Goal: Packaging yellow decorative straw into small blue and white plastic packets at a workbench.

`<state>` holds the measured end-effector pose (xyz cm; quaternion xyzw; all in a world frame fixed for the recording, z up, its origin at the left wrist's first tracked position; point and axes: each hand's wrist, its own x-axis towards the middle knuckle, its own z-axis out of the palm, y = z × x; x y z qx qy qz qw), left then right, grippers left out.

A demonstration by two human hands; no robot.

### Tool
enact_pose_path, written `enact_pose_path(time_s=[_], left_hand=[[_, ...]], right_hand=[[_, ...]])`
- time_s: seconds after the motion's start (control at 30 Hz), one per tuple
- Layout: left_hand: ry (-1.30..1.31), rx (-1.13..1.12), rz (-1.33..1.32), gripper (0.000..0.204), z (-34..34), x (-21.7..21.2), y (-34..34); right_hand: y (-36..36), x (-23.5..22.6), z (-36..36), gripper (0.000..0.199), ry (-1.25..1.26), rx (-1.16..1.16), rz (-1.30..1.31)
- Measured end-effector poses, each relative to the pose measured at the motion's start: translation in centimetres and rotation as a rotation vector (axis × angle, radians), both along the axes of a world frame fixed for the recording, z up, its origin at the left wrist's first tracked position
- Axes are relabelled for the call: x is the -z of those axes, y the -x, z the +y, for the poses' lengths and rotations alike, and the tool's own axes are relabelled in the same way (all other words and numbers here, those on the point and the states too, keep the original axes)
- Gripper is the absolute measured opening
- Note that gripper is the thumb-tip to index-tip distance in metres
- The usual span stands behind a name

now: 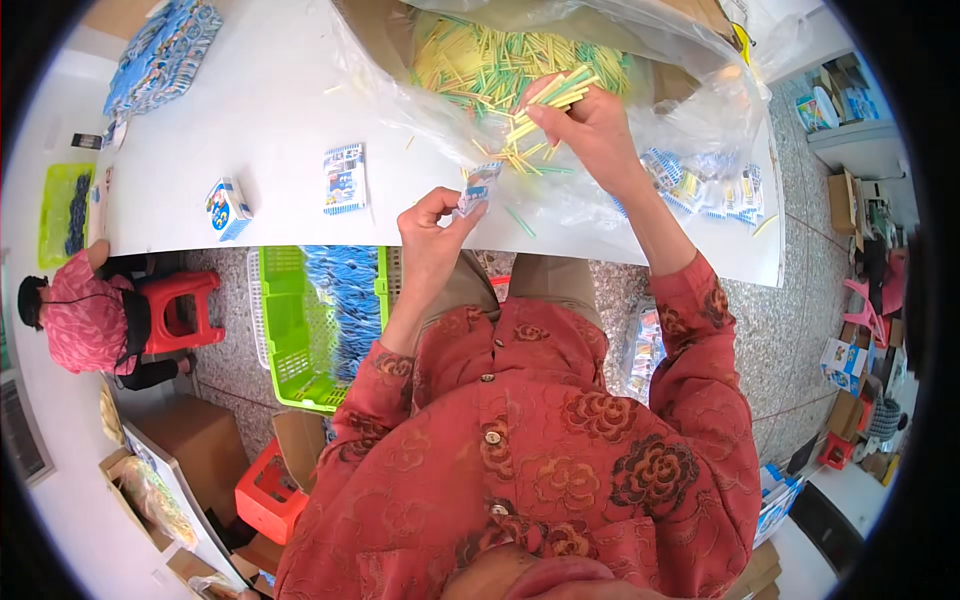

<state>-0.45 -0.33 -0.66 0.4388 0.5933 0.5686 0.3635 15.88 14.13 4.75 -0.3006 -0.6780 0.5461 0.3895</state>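
Nearest the middle of the frame, the left hand (pixel 432 228) pinches a small printed packet (pixel 481 186) between thumb and fingers, just over the bench (pixel 280 120). A little farther up and right, the right hand (pixel 595 135) grasps a loose bundle of yellow and green sticks (pixel 562 95), thumb on the near side, ends pointing several ways. So both grips are filled.

To handle these well, I would hold the packet lightly by its edge so that it is not crushed, and even up the stick ends before tightening the right grip; such thin pieces look likely to fan out or bend if squeezed hard.

Beside the right forearm lie several blue-and-white packets (pixel 715 185); left of centre are a flat packet (pixel 345 178) and, farther left, a boxy pack (pixel 229 209). Beyond the hands, at upper centre, a heap of sticks (pixel 510 62) fills clear plastic sheeting (pixel 400 115). A stack of blue patterned packs (pixel 165 55) sits at the upper left.

As for labels, the packets carry blue, white and multicoloured printing with striped borders; the lettering is too small to read surely, and I make out no brand.
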Motion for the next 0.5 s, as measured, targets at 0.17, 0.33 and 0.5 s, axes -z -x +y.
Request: enact_pose_path(time_s=[0.17, 0.33, 0.5], left_hand=[[0.054, -0.028, -0.017, 0.01, 0.6, 0.1, -0.6], [0.065, -0.04, -0.043, 0.009, 1.4, 0.8, -0.8], [0.083, -0.044, -0.02, 0.01, 2.1, 1.2, -0.9]], right_hand=[[0.3, -2.8, -2.8, 0.012, -0.292, -0.049, -0.018], [0.6, -1.6, -3.0, 0.019, -0.615, -0.018, -0.102], [0.6, -0.9, -2.9, 0.022, -0.709, -0.08, -0.115]])
